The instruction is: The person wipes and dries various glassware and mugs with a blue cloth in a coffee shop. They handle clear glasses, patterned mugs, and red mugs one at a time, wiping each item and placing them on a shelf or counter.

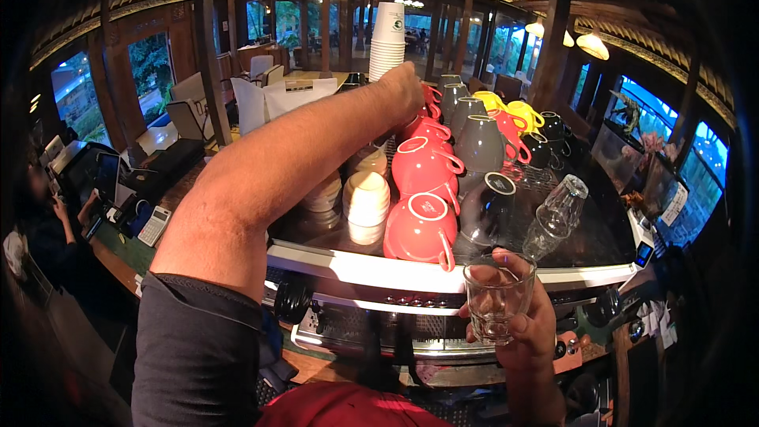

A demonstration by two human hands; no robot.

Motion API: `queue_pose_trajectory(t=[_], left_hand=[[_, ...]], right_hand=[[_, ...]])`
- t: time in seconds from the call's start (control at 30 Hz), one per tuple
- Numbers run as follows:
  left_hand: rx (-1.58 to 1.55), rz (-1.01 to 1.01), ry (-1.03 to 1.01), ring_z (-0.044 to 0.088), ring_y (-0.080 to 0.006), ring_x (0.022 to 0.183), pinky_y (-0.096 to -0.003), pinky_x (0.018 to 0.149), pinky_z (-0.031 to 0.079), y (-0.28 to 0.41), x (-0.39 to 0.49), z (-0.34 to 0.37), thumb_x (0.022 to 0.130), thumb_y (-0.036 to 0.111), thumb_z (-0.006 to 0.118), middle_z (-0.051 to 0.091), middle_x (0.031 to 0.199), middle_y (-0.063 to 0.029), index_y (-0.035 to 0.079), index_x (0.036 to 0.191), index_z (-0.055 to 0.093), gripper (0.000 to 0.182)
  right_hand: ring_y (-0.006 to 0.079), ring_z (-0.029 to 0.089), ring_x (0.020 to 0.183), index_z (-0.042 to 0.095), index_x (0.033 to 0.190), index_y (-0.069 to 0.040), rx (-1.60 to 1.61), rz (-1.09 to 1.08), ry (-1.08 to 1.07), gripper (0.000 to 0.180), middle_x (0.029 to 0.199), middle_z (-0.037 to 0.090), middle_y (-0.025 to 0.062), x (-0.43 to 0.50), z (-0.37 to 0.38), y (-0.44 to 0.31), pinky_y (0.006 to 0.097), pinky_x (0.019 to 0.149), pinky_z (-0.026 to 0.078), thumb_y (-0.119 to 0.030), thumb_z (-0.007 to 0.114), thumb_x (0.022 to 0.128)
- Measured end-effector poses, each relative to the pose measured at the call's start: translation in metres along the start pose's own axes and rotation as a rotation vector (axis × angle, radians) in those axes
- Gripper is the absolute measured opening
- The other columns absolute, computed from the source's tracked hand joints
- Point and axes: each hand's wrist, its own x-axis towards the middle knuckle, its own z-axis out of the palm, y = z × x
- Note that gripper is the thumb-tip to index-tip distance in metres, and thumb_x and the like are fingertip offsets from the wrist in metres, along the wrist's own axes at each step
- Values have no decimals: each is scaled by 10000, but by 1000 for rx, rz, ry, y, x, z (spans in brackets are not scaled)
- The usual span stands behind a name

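My right hand (531, 320) holds an empty clear glass tumbler (498, 293) upright in front of the espresso machine. My left arm stretches over the machine's top, and my left hand (405, 90) is curled at the far end of a row of upturned red ceramic cups (420, 166). Its fingers are hidden, so whether it grips a red cup (431, 101) there is unclear. Just beyond the wrist rises a tall stack of white paper cups (387, 44). Another clear glass (562, 201) stands upside down on the top, at the right.
Upturned grey cups (477, 142), yellow cups (522, 115) and black cups (538, 148) crowd the machine's top (367, 261). Small cream cups (366, 198) are stacked under my forearm. At left, a person (56, 243) is by a monitor (107, 175) and a calculator (155, 225).
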Motion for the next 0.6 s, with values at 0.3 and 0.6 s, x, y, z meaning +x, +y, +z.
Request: queue_pose_trajectory(t=[0.3,0.6], left_hand=[[-76,-2,2,712,-223,1054,-383,861,547,2,-8,6,652,500,879,764,1058,-39,153,1021,785,515],[-172,55,-46,679,-236,1125,-421,945,513,-5,-12,7,625,517,894,746,1125,-39,130,1112,755,637]], right_hand=[[397,699,983,319,1493,33,-10,-7,17,923,1342,568,261,-2,-6,-2,434,639,656,-204,846,773],[379,701,985,328,1488,28,-52,-29,4,922,1337,580,253,6,-2,-7,418,650,662,-195,856,766]])
